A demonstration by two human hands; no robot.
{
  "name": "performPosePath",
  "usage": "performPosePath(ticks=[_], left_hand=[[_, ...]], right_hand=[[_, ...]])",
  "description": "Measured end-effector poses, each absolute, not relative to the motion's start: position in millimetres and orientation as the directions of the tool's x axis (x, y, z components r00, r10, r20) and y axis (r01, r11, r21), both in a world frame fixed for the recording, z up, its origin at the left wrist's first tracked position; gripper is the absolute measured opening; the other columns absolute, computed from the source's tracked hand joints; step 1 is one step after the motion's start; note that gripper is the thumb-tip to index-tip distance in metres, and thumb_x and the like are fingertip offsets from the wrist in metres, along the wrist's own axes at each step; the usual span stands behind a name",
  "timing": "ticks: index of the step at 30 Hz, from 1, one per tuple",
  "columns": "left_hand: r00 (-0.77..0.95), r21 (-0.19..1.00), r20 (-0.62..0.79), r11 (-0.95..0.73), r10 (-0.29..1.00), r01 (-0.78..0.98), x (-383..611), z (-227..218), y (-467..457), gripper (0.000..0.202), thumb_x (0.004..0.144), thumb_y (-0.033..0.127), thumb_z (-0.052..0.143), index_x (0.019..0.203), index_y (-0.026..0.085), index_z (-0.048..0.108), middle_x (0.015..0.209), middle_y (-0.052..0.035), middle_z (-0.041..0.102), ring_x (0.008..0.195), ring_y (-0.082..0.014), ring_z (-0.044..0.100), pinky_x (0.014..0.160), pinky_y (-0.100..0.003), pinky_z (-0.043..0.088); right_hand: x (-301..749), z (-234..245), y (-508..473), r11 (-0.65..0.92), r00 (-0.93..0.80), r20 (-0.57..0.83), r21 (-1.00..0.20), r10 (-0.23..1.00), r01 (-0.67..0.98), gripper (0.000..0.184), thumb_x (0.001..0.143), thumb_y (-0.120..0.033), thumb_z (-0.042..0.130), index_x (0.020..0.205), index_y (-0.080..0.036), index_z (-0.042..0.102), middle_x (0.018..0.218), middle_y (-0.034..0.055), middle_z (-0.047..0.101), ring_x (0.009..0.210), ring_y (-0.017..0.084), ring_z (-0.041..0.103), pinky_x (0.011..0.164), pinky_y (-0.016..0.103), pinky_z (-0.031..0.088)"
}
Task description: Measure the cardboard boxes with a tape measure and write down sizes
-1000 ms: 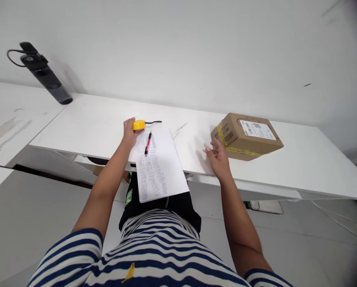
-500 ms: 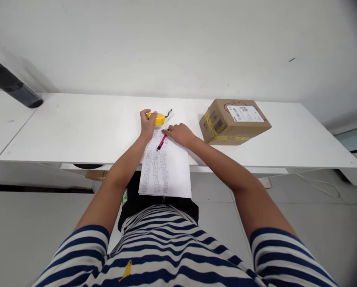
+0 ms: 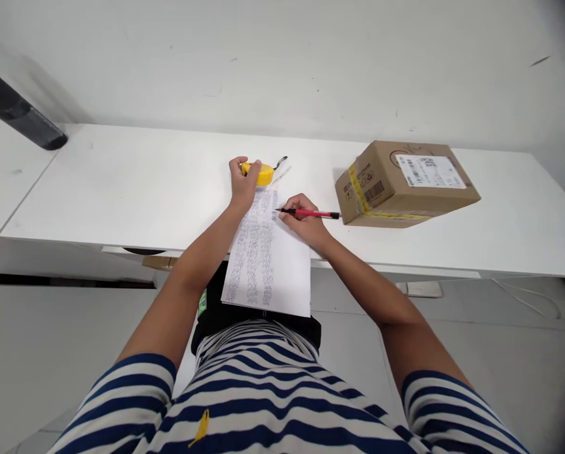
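Note:
My left hand (image 3: 244,183) is closed on a yellow tape measure (image 3: 262,174) with a black wrist cord, at the top edge of the paper. Between the fingers of my right hand (image 3: 306,221) is a red and black pen (image 3: 311,214), its dark tip pointing left over the sheet. The white paper (image 3: 289,271) carries columns of dense handwriting on its left part and overhangs the table's front edge above my lap. Just beyond it lies a thin clear strip or stick (image 3: 281,176), too small to name.
A taped cardboard box (image 3: 405,183) with a white label stands on the white table (image 3: 145,189), right of my right hand. A dark cylinder (image 3: 22,113) leans in at the far left. The wall closes off the back.
The pen has turned in my right hand, from lying slanted toward me to a writing hold with its tip leftward. My left hand still has the tape measure. The view has shifted slightly.

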State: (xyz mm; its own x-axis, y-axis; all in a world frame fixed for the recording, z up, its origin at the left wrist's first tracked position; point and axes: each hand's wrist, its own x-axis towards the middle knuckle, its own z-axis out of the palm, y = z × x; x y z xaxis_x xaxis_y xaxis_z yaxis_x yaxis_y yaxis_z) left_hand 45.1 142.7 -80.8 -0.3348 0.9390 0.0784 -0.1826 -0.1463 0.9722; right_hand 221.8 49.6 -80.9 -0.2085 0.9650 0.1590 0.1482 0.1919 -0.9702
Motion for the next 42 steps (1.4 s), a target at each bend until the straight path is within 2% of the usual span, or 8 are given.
performPosePath(ticks=[3,7,10,13,17,30,37,42], left_hand=[[-0.322,0.974,0.080,-0.143,0.943,-0.174,45,-80,141,0.037,0.093,0.045,0.076,0.109,0.026,0.049,0.107,-0.0014,0.051,0.095,-0.0124,0.059,0.086,-0.028,0.050],[-0.299,0.972,0.091,-0.151,0.950,-0.182,45,-81,141,0.040,0.091,0.045,0.079,0.108,0.026,0.049,0.109,-0.0015,0.049,0.105,-0.0146,0.061,0.094,-0.030,0.049],[-0.293,0.969,0.083,-0.145,0.953,-0.199,46,-83,143,0.039,0.091,0.042,0.080,0.108,0.026,0.049,0.109,-0.0018,0.049,0.108,-0.0159,0.061,0.097,-0.032,0.048],[-0.278,0.967,0.082,-0.144,0.957,-0.212,47,-85,145,0.041,0.089,0.042,0.081,0.108,0.026,0.049,0.109,-0.0019,0.049,0.113,-0.0178,0.061,0.100,-0.034,0.048],[-0.260,0.969,0.090,-0.144,0.961,-0.200,48,-87,145,0.044,0.088,0.045,0.082,0.110,0.027,0.049,0.110,-0.0019,0.049,0.115,-0.0187,0.061,0.103,-0.035,0.048],[-0.217,0.975,0.106,-0.145,0.970,-0.171,47,-96,149,0.048,0.089,0.056,0.078,0.116,0.029,0.049,0.110,-0.0023,0.049,0.118,-0.0204,0.062,0.103,-0.037,0.049],[-0.208,0.978,0.118,-0.149,0.971,-0.143,48,-103,153,0.051,0.088,0.063,0.075,0.121,0.034,0.049,0.114,-0.0024,0.054,0.118,-0.0204,0.063,0.101,-0.036,0.050],[-0.224,0.976,0.104,-0.142,0.969,-0.164,49,-96,148,0.048,0.088,0.059,0.077,0.120,0.033,0.052,0.112,-0.0022,0.054,0.119,-0.0217,0.064,0.103,-0.037,0.051]], right_hand=[[222,-78,60,0.151,-0.237,0.104,-0.970,0.966,0.193,0.027,0.083,-0.046,0.076,0.081,-0.024,0.062,0.075,-0.0022,0.065,0.071,0.014,0.059,0.070,0.030,0.047],[222,-77,66,0.100,-0.274,0.027,-0.962,0.961,0.256,0.026,0.078,-0.042,0.077,0.094,-0.022,0.072,0.086,0.0016,0.074,0.079,0.016,0.065,0.075,0.033,0.051],[221,-77,61,0.138,-0.204,0.065,-0.918,0.977,0.371,0.019,0.081,-0.040,0.072,0.079,-0.021,0.071,0.077,0.0019,0.072,0.072,0.016,0.060,0.067,0.032,0.047],[220,-78,56,0.176,-0.181,0.108,-0.889,0.978,0.423,0.027,0.085,-0.043,0.068,0.068,-0.021,0.066,0.065,0.0004,0.066,0.064,0.015,0.054,0.061,0.031,0.041],[222,-79,56,0.207,-0.236,0.115,-0.887,0.965,0.413,0.032,0.085,-0.046,0.067,0.065,-0.021,0.063,0.063,-0.0001,0.062,0.063,0.014,0.051,0.060,0.031,0.040],[223,-78,56,0.188,-0.254,0.090,-0.900,0.963,0.393,0.026,0.082,-0.041,0.065,0.065,-0.021,0.062,0.060,-0.0022,0.056,0.059,0.011,0.043,0.057,0.030,0.035],[223,-78,57,0.161,-0.226,0.076,-0.910,0.971,0.382,0.027,0.081,-0.042,0.066,0.065,-0.021,0.061,0.061,-0.0019,0.057,0.061,0.012,0.045,0.058,0.030,0.037],[223,-79,56,0.164,-0.230,0.074,-0.902,0.970,0.400,0.025,0.083,-0.040,0.065,0.066,-0.021,0.062,0.063,-0.0010,0.059,0.063,0.013,0.047,0.059,0.031,0.039]])
